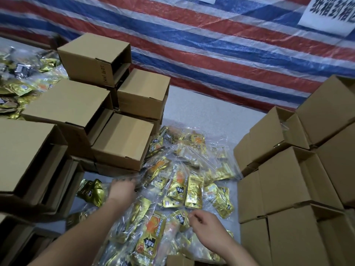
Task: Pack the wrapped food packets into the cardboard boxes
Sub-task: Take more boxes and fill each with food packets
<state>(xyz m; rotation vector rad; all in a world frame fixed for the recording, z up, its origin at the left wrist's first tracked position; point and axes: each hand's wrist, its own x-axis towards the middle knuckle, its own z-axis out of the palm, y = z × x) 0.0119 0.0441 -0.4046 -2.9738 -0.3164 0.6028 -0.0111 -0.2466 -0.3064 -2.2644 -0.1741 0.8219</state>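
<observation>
Two stacks of cardboard boxes stand on the grey table [201, 112], the left stack [76, 116] with many open sides showing, the right stack [299, 179] tall near the striped tarp [211, 45]. Between them lies a heap of gold food packets in clear bags [184, 175]. The left hand [123, 187] reaches into the heap, fingers curled on a clear bag. The right hand [206, 225] pinches the plastic of another bag near one packet [180, 217].

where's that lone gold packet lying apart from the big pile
In the head view the lone gold packet lies low on the left, just left of the left hand, beside the left stack of boxes.
</observation>
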